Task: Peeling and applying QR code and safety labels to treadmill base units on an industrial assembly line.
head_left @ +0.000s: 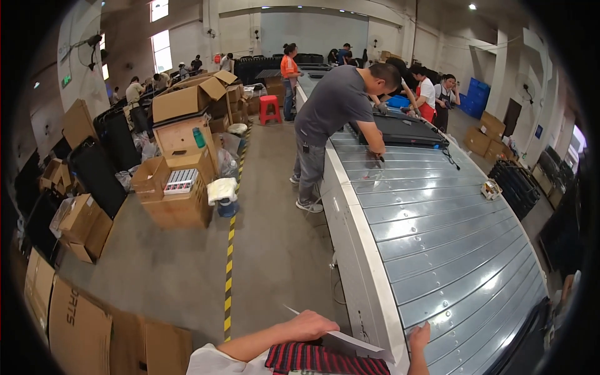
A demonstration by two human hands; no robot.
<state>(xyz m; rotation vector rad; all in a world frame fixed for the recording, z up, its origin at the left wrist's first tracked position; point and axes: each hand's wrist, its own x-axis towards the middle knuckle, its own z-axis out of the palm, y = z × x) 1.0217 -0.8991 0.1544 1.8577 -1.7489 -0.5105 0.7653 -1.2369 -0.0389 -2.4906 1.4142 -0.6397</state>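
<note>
My left hand [312, 325] is closed on a white sheet of paper [356, 342], which juts out on both sides of the fingers. The sheet is held above a black and red striped cloth [325, 357] at the front of my body. My right hand [419, 336] rests by the near left edge of a long metal roller conveyor [450, 250], its fingers curled. Whether anything is inside those fingers is hidden. A white side rail [369, 262] of the conveyor runs between my two hands.
A person in a dark grey shirt [337, 100] leans over a black panel [403, 129] farther up the conveyor. Cardboard boxes [175, 206] stand left of a yellow and black floor stripe [229, 275]. Large cartons [81, 325] are at the near left, a red stool [270, 109] farther back.
</note>
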